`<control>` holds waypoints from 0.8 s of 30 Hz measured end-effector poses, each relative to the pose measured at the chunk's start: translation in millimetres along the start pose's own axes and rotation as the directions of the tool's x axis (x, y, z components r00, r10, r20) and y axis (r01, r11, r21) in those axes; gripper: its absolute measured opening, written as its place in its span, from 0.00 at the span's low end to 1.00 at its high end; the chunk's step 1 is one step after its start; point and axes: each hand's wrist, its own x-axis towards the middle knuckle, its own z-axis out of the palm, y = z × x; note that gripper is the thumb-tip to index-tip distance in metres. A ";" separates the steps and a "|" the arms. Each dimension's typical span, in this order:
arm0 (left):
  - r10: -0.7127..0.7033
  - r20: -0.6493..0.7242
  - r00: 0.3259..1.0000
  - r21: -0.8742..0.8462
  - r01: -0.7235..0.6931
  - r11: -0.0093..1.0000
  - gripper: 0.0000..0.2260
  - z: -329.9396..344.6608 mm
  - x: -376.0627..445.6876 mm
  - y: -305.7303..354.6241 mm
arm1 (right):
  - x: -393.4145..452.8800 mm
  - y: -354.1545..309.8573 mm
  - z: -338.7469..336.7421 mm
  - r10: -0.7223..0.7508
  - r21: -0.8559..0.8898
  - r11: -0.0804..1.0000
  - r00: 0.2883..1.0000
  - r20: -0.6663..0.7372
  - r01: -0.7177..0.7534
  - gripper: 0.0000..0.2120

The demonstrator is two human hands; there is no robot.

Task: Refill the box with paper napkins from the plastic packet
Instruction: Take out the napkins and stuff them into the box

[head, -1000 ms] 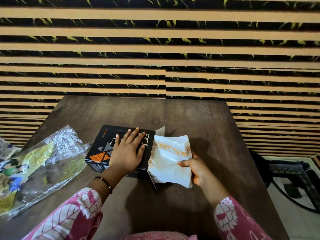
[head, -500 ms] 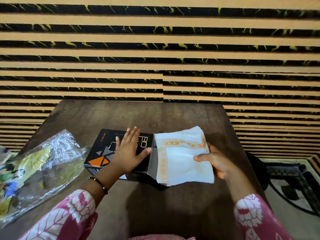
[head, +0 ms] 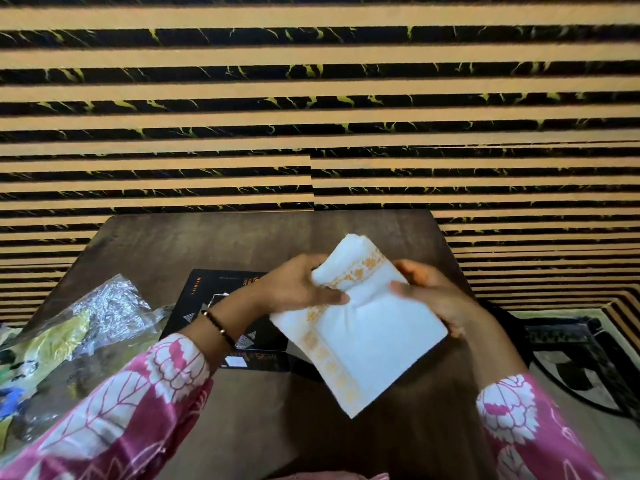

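Note:
A stack of white paper napkins [head: 367,327] with a gold border is held up above the table, tilted, to the right of the box. My left hand [head: 301,289] grips its upper left edge, thumb on top. My right hand [head: 433,296] grips its right edge. The black box [head: 214,299] with orange and grey triangles lies flat on the table under my left forearm, partly hidden by it. The clear plastic packet [head: 79,327] with yellow and green print lies crumpled at the table's left edge.
The dark wooden table [head: 242,244] stands against a striped black and tan wall. A patterned rug [head: 588,358] covers the floor to the right of the table.
My left hand left the top of the box and took hold of the napkins. Both hands lifted the stack and turned it away from the box's right end.

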 end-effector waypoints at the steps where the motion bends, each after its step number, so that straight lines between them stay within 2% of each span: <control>1: -0.011 -0.032 0.999 -0.098 0.008 0.995 0.13 1.4 -1.3 1.4 | -0.3 7.8 -4.3 0.026 0.165 0.986 0.999 -0.047 -0.018 0.27; 3: -0.048 -0.061 0.997 -0.297 0.027 0.954 0.13 3.0 -2.0 4.1 | -2.6 26.0 -6.9 0.059 0.521 0.854 0.996 -0.068 -0.015 0.37; 5: -0.082 -0.088 0.993 -0.413 0.038 0.910 0.16 3.7 0.4 3.2 | -5.6 38.9 0.7 0.031 0.671 0.741 0.998 -0.050 0.011 0.42; 7: -0.123 -0.105 0.987 -0.474 0.059 0.878 0.19 5.8 1.8 1.2 | -6.0 43.5 14.5 0.005 0.659 0.752 1.000 0.001 -0.004 0.45; 11: -0.184 -0.092 0.979 -0.554 0.103 0.826 0.21 13.9 2.3 -3.7 | 3.8 49.4 29.8 0.088 0.577 0.813 0.996 0.019 -0.082 0.38; 13: -0.196 -0.076 0.978 -0.611 0.110 0.784 0.19 14.6 0.8 -4.8 | 5.6 55.4 31.4 0.161 0.590 0.789 0.984 0.073 -0.172 0.38; 16: -0.180 -0.045 0.983 -0.657 0.107 0.747 0.19 12.0 -2.8 -6.8 | 4.9 63.9 30.5 0.187 0.643 0.734 0.975 0.120 -0.220 0.38; 21: -0.167 -0.021 0.986 -0.690 0.106 0.716 0.23 9.4 -7.4 -14.6 | 6.8 64.3 28.2 0.160 0.608 0.753 0.966 0.201 -0.251 0.38; 24: -0.191 0.009 0.982 -0.724 0.138 0.676 0.25 5.8 -8.8 -18.5 | 8.6 55.7 21.9 0.098 0.579 0.794 0.979 0.179 -0.186 0.36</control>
